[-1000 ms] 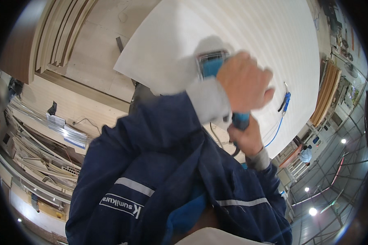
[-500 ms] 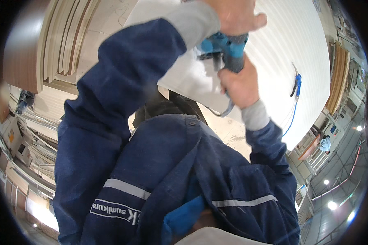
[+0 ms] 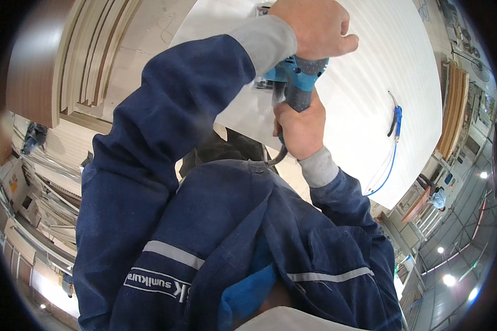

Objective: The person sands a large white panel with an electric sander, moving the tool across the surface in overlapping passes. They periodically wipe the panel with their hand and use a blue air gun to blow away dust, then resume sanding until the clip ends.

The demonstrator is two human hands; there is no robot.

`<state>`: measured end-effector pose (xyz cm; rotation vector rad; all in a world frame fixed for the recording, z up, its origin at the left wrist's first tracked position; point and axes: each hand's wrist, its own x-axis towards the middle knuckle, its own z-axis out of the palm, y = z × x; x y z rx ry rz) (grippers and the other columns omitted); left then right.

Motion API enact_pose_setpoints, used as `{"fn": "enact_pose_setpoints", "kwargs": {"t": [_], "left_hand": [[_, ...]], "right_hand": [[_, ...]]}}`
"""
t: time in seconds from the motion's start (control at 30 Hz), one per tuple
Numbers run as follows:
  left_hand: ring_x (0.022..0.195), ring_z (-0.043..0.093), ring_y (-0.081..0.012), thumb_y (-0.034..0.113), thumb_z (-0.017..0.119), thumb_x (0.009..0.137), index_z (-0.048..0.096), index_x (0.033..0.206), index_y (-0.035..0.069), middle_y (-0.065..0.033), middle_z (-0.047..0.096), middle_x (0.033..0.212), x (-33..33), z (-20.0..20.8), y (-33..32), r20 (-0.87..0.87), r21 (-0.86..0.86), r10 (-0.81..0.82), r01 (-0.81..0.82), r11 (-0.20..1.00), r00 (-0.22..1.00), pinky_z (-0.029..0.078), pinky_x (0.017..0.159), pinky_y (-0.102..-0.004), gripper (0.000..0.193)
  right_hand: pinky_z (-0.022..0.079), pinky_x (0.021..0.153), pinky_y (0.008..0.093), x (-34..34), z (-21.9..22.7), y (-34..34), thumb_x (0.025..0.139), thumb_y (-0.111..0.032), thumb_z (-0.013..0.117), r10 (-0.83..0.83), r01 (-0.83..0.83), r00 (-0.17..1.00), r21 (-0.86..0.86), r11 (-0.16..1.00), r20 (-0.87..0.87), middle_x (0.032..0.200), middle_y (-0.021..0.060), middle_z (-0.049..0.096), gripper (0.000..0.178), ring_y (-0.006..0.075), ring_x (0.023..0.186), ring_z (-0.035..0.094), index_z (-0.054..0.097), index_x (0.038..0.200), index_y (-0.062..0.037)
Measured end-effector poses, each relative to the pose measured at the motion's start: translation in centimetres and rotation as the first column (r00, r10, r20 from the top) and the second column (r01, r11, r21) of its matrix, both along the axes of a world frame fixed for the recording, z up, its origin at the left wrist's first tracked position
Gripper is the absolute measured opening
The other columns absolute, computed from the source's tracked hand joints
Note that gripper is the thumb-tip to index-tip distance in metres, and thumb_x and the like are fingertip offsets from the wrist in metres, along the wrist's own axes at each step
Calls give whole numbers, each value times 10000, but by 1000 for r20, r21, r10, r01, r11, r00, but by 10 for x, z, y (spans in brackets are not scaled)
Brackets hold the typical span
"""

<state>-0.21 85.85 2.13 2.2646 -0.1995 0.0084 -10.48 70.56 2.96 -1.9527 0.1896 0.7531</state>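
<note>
A teal and black power tool [image 3: 299, 83] rests over a large white panel [image 3: 381, 60], its kind hard to make out under my hands. My left hand [image 3: 309, 28] is curled over the tool's far end, with the thumb sticking out to the right; the fingertips are hidden. Nearer to me, my right hand [image 3: 302, 128] wraps round the dark rear handle. A dark cord [image 3: 280, 158] trails from below that hand toward my jacket. Part of the tool's metal base shows left of its body, beside my left sleeve.
A blue air gun [image 3: 397, 122] with a thin blue hose lies on the panel's right side. Stacked boards [image 3: 74, 60] stand at the left, and more boards [image 3: 453, 110] at the far right. A distant person [image 3: 438, 198] is at the right.
The power tool and both hands have come nearer to me. My right hand and the tool's handle have also shifted left, the cord with them.
</note>
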Motion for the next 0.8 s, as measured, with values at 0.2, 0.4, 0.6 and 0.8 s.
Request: {"fn": "enact_pose_setpoints", "kwargs": {"t": [0.2, 0.4, 0.6, 0.8], "left_hand": [[986, 758, -366, 419, 604, 947, 805, 1041, 26, -218, 783, 1050, 46, 15, 23, -79, 108, 57, -49, 993, 995, 582, 934, -450, 451], [975, 740, -366, 425, 602, 965, 785, 1107, 55, -200, 768, 1053, -11, 11, -9, -158, 93, 66, -51, 994, 985, 578, 900, -458, 436], [901, 748, -339, 476, 630, 958, 786, 1102, 85, -179, 768, 987, -3, -16, 15, -49, 64, 218, -214, 975, 975, 597, 831, -430, 445], [1137, 697, -413, 432, 527, 984, 775, 1120, -8, -253, 742, 1188, 90, 1, 66, -8, 396, 129, -115, 911, 992, 521, 1016, -489, 523]], "right_hand": [[501, 513, 376, 46, -8, 12, 794, -67, 637, 52, -57, 997, 93, 994, 56, 713, 123, 646, 315, 226, 499, 617, 592, 1097, 6], [532, 585, 392, -3, -3, -21, 772, -110, 645, 92, -91, 996, -91, 992, 11, 734, 113, 655, 360, 247, 573, 632, 612, 1113, 2], [557, 613, 386, 25, -10, -6, 758, -132, 660, 252, -251, 967, -27, 968, 38, 709, 107, 654, 378, 246, 594, 649, 622, 1108, 5], [538, 587, 402, 121, -2, 36, 800, -229, 672, 412, -383, 870, -157, 911, 271, 702, 154, 688, 301, 250, 569, 656, 675, 924, 45]]}}
